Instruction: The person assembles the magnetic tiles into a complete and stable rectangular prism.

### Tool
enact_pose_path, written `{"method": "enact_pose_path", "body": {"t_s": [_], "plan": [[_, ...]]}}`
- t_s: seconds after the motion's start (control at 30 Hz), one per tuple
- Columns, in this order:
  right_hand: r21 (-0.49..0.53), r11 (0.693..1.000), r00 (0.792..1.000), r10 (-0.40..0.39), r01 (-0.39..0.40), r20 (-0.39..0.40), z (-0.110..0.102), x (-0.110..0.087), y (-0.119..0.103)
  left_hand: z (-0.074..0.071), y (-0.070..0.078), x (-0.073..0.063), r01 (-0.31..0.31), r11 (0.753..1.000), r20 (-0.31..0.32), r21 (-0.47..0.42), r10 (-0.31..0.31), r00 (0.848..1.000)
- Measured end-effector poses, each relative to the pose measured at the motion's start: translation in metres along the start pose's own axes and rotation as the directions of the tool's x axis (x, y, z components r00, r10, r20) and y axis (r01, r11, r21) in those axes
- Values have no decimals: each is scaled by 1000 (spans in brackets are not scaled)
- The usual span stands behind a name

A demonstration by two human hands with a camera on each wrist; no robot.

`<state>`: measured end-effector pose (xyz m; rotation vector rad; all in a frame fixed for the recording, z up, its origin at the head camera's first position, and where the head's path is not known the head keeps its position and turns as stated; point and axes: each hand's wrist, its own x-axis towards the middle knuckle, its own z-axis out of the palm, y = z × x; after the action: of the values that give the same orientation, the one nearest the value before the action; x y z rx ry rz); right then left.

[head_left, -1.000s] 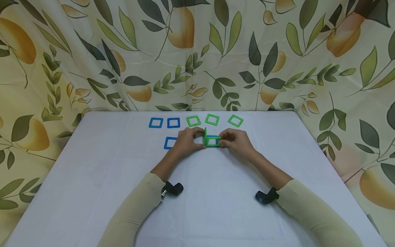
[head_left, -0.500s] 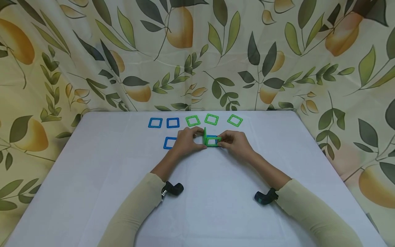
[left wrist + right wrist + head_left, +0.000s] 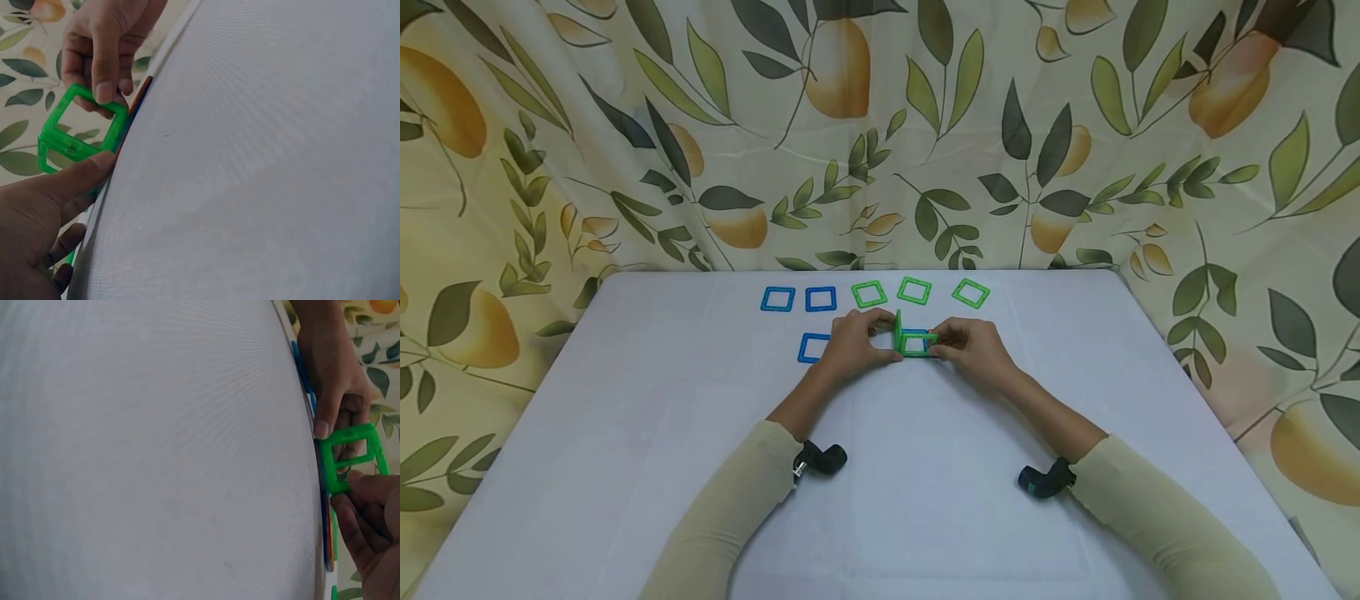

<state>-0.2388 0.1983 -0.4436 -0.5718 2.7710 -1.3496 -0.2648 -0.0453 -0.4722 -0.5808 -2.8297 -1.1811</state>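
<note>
Two green open-square magnetic tiles stand joined at an angle near the middle of the white table. One, the side tile (image 3: 898, 332), is seen almost edge-on in the head view; the other, the front tile (image 3: 117, 130), faces me. My left hand (image 3: 852, 343) holds the side tile, thumb at its lower front corner and fingers reaching behind. With thumb and fingers, my right hand (image 3: 973, 343) pinches the front tile's right edge. Blue shows through and behind the front tile, and a red edge (image 3: 330, 544) lies along the table at its base. The hands partly hide the tiles.
Along the table's (image 3: 880, 483) far side lie two blue square tiles (image 3: 821, 288) and three green square tiles (image 3: 913, 300). Another blue tile (image 3: 805, 335) lies partly behind my left hand. A patterned curtain (image 3: 880, 192) hangs beyond the far edge.
My right hand has shifted slightly down and closer along the front tile's right edge. My left hand keeps its hold, and the loose tiles lie where they were.
</note>
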Motion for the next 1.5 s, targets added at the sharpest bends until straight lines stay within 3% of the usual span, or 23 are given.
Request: {"method": "enact_pose_path", "body": {"t_s": [0.5,0.7,1.1,1.5], "plan": [[-24,1000,1000,-10,11,22,-2,1,1,0,0,0,16,1000,3,-12,-16,1000],[-57,998,998,31,-28,47,-12,4,2,0,1,0,25,1000,3,-18,-25,1000],[-73,989,991,128,-131,-46,-37,19,28,0,2,-1,49,998,5,-29,-49,999],[-138,950,952,256,-280,-168,-56,39,51,0,0,0,47,998,11,-29,-47,999]]}}
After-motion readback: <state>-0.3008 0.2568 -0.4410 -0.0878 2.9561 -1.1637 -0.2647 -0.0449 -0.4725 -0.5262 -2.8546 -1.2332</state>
